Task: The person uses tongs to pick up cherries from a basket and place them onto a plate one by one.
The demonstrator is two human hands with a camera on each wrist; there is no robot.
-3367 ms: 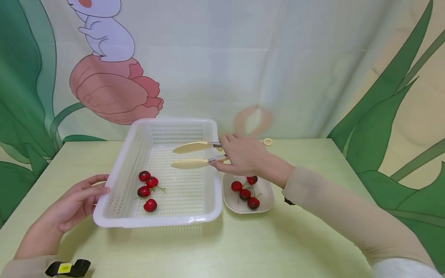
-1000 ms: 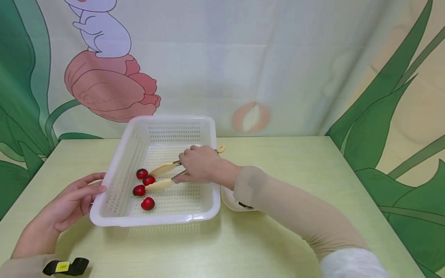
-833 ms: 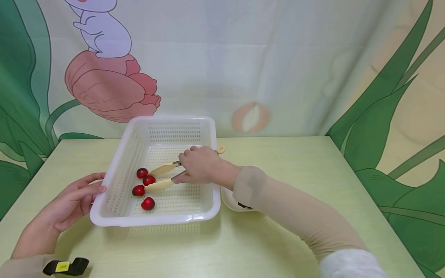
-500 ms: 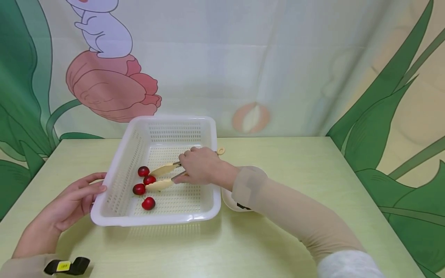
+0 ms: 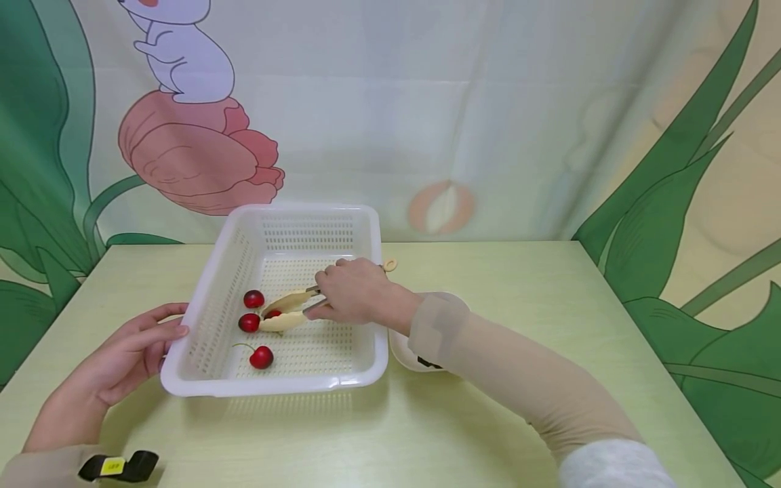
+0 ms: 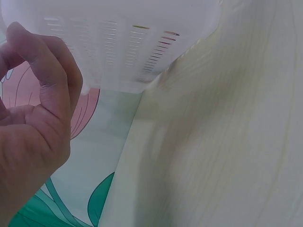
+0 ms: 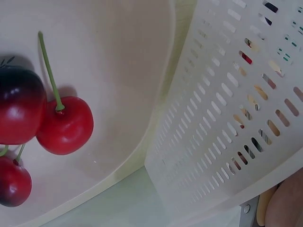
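My right hand point(image 5: 352, 291) grips cream-tipped tongs point(image 5: 291, 299) inside the white plastic basket point(image 5: 274, 388). A red cherry point(image 5: 273, 314) lies between the tong tips, partly covered by them. Close to the tips are two more cherries, one behind point(image 5: 253, 299) and one at the left point(image 5: 249, 322). Nearer the front rim sits another cherry with a curved stem point(image 5: 261, 357). My left hand point(image 5: 143, 349) holds the basket's left rim between thumb and fingers; in the left wrist view the thumb and a finger point(image 6: 47, 71) are at the basket wall.
A small white dish point(image 5: 403, 352) stands right of the basket, mostly under my right forearm. Several cherries point(image 7: 66, 125) lie in it in the right wrist view. A printed curtain point(image 5: 488, 122) hangs behind the table's far edge.
My right hand has brought the tongs down and left into the basket. The tips have drawn together around one cherry, and neighbouring cherries have shifted slightly. My left hand stays on the rim.
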